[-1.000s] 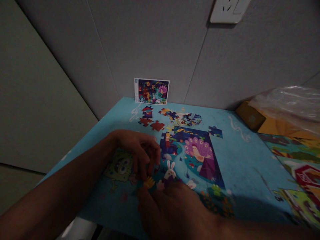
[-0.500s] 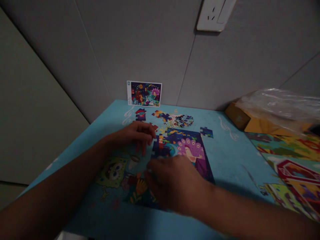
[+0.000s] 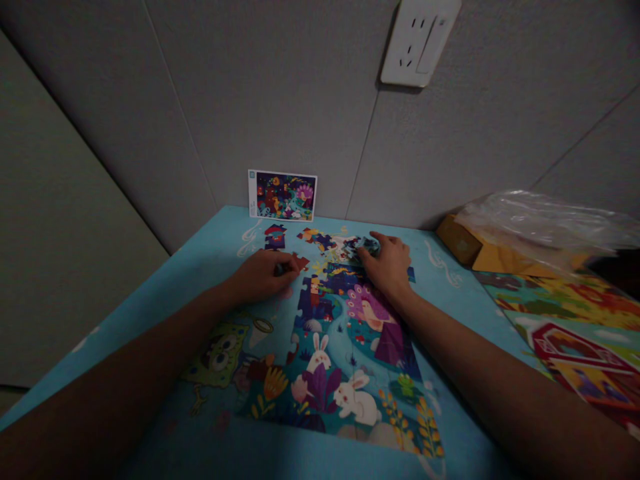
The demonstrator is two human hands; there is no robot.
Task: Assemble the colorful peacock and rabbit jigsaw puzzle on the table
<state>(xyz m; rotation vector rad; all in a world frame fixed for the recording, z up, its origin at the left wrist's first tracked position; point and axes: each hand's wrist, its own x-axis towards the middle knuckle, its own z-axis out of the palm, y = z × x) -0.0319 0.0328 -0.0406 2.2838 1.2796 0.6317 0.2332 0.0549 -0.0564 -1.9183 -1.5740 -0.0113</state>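
A partly assembled jigsaw puzzle [image 3: 340, 340] lies on the blue table, showing white rabbits, a purple-pink peacock and plants. My left hand [image 3: 265, 275] is beyond its upper left edge, fingers curled and tips pinched at a red puzzle piece [image 3: 301, 262]. My right hand [image 3: 390, 263] reaches over the puzzle's far right part. Its thumb and index finger are apart over a heap of loose puzzle pieces [image 3: 345, 247], some of which the hand hides. Another loose puzzle piece [image 3: 275, 237], dark with red, lies beyond my left hand.
A picture card [image 3: 283, 195] of the design leans against the grey wall. To the right lie a brown cardboard box [image 3: 457, 240], clear plastic wrap [image 3: 540, 223] and a colourful printed sheet [image 3: 585, 333]. The table [image 3: 200, 267] has a printed cartoon sponge figure. A socket plate [image 3: 420, 43] is on the wall.
My right hand has moved from over the puzzle's lower middle to the loose pieces at the back, uncovering the rabbits. My left hand's fingers have curled in at the red piece. The view has shifted slightly.
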